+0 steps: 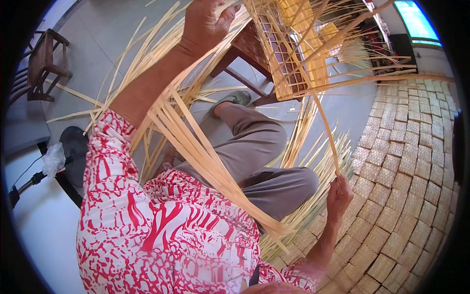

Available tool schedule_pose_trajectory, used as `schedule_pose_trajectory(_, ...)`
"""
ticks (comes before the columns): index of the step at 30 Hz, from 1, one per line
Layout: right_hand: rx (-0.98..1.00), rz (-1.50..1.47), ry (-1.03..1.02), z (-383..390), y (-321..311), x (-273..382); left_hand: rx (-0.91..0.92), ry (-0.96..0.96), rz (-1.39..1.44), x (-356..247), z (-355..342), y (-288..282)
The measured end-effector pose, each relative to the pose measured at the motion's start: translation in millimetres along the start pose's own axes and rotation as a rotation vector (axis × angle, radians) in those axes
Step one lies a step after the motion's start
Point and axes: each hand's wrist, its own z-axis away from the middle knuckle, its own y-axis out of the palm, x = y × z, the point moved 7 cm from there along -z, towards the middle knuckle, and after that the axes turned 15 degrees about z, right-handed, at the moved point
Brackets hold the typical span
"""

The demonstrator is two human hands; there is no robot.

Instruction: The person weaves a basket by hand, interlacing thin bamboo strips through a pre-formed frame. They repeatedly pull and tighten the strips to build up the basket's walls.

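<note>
My right hand [339, 197], at the right, is closed on the end of a long flat bamboo strip [325, 122]. That strip runs up taut to a piece of open lattice weaving [281, 63], whose many loose ends stick out to the right. A wooden stool [252, 46] stands beneath the weaving. My left hand [208, 24] is raised at the top edge, just left of the weaving. Its thumb sticks out, but the picture's edge cuts off its fingers. Across my lap lies a bundle of pale strips [205, 161].
More long strips [142, 54] are spread over the grey floor at the left. Another heap of thin strips [333, 157] lies beyond my knees. Rows of woven rectangular pieces [391, 166] cover the right side. At the far left are a wooden chair [46, 63] and a black stand [73, 142].
</note>
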Motion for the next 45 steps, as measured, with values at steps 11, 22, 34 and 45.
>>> schedule_pose_trajectory(11,0.048,0.001,0.027,-1.2,-0.9,-6.6,0.301,-0.19,0.232,56.0,-1.4,90.8)
schedule_pose_trajectory(22,0.08,-0.042,0.088,3.5,11.1,-6.3,0.153,-0.246,0.314,64.7,22.4,73.1)
schedule_pose_trajectory(34,0.119,-0.071,0.149,10.5,15.2,-20.5,0.19,-0.316,0.351,64.0,9.5,89.3)
schedule_pose_trajectory(45,0.072,-0.042,0.068,8.4,18.7,-22.2,0.38,0.016,0.227,51.2,4.5,92.4)
